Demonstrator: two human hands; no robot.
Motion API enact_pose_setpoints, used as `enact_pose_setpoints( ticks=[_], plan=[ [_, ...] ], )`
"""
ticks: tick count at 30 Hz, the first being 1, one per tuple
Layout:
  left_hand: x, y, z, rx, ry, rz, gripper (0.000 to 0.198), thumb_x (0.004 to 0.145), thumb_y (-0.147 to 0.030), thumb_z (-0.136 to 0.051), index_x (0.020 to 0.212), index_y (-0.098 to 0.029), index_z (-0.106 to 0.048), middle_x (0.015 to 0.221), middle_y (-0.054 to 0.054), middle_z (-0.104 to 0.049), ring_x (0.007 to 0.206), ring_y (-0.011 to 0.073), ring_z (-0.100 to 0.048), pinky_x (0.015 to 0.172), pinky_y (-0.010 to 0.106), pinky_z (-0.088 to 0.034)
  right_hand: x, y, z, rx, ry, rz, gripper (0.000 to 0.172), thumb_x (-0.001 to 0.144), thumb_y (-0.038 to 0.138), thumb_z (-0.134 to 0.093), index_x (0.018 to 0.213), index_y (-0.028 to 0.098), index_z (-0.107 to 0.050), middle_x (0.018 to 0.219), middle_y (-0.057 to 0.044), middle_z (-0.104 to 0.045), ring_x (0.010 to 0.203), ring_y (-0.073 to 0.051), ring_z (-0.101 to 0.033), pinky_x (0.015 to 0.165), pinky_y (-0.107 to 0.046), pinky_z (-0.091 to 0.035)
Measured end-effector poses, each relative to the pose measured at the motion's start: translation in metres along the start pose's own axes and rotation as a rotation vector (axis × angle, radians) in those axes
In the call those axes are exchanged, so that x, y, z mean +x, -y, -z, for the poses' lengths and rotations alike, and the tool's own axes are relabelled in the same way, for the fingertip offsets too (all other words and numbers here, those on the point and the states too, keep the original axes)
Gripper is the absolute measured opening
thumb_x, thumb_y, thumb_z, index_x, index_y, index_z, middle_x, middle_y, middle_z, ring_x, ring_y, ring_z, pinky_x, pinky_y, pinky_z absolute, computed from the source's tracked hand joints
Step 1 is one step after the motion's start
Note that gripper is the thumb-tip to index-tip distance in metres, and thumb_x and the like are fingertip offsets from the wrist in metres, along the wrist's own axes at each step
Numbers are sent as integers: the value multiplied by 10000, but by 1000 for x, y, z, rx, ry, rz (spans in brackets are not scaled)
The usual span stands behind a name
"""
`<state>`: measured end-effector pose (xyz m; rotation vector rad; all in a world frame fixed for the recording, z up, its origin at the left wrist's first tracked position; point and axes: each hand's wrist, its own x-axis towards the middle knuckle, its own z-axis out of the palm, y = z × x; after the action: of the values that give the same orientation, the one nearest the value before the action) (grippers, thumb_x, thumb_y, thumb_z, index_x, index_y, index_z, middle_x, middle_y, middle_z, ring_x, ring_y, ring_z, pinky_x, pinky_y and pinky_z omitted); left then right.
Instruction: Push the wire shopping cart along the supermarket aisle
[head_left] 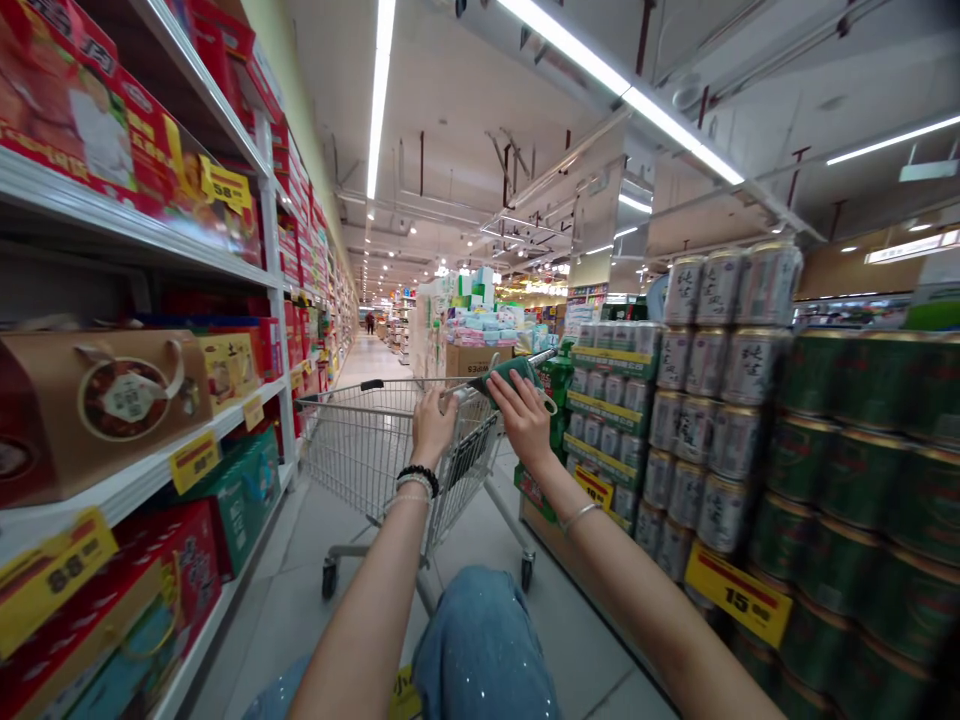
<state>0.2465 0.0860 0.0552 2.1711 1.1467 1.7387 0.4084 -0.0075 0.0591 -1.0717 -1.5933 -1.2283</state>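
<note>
**Q:** What is the grip showing?

**A:** The right hand [525, 420] is closing narrowly around a green tapered packaged item [511, 378], its exact kind too blurred to tell, which is lying along the top of a grey wire shopping cart [375, 450].

**Q:** And the other hand?

**A:** The left hand [433, 428], wearing a black beaded bracelet [418, 475], is wrapping around the cart's metal push handle [397, 385].

**Q:** What is surrounding the cart?

**A:** White metal shelves [120, 495] are standing left of the cart, stacked silver-white cans [705, 400] and dark green cans [840, 470] are rising right of it, and a denim-covered leg [480, 650] is showing behind it.
</note>
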Motion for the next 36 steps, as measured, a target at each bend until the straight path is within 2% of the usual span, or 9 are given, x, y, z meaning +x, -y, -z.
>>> enact_pose_setpoints(
  ticks=[4,8,12,14,19,22,26,32,36],
  plan=[
    [-7,-14,-11,4,4,-20,311,904,-359,-489,1117,-172,-616,1197,134,-665,1177,275,-562,1063,470,-399,-7,-16,12,-25,19,-60,562,943,37,-301,1399,279,-523,1398,-13,-570,1385,-164,-437,1163,-388,-369],
    [-9,-21,-24,6,7,-54,330,884,-333,-517,1161,-177,-606,1250,133,-644,1219,272,-542,1097,468,-374,-23,-12,11,-71,59,-109,580,917,39,-320,1432,250,-485,1431,-44,-538,1389,-176,-432,1150,-395,-380],
    [-4,-17,-29,-1,80,-111,368,793,-210,-581,1160,-197,-602,1255,115,-641,1210,271,-551,1096,473,-379,-37,-4,6,-18,144,14,590,900,24,-352,1422,259,-497,1413,-38,-561,1341,-165,-496,1115,-358,-418],
    [-2,-12,-28,-4,123,-128,432,732,-138,-589,1160,-193,-599,1242,108,-641,1199,267,-558,1086,454,-394,-35,-7,9,-5,101,19,605,895,6,-347,1415,270,-505,1396,-30,-578,1325,-157,-513,1115,-345,-412],
    [-4,-5,-25,-9,98,-136,490,692,-114,-584,1177,-183,-580,1222,106,-627,1197,270,-545,1076,446,-412,-16,-20,7,-75,-132,-193,589,923,25,-301,1427,261,-492,1403,-43,-572,1363,-178,-469,1136,-391,-374],
    [-7,-6,-25,-31,92,-146,497,687,-113,-581,1177,-191,-573,1224,96,-621,1199,266,-539,1079,443,-418,-18,-12,-8,-72,-90,-196,569,935,38,-297,1415,260,-508,1380,-40,-592,1348,-183,-486,1111,-389,-398],
    [-7,-9,-27,-58,97,-149,509,680,-115,-589,1181,-206,-574,1225,88,-618,1196,270,-542,1078,452,-426,-31,0,-15,-32,29,-39,579,925,5,-305,1387,262,-540,1358,-13,-614,1309,-161,-523,1088,-340,-411],
    [-7,-13,-32,-64,132,-129,504,698,-139,-601,1197,-205,-575,1238,92,-617,1207,262,-535,1079,448,-427,-24,-23,-12,-125,-223,-205,532,939,31,-347,1377,255,-551,1356,-38,-616,1332,-186,-494,1087,-369,-392],
    [-7,-20,-39,-72,188,-111,577,668,-95,-590,1237,-185,-562,1297,95,-595,1242,247,-516,1106,424,-402,-39,-18,-37,-146,-212,-187,550,936,16,-328,1396,240,-531,1327,-40,-639,1292,-184,-527,1058,-354,-406]
  ],
)
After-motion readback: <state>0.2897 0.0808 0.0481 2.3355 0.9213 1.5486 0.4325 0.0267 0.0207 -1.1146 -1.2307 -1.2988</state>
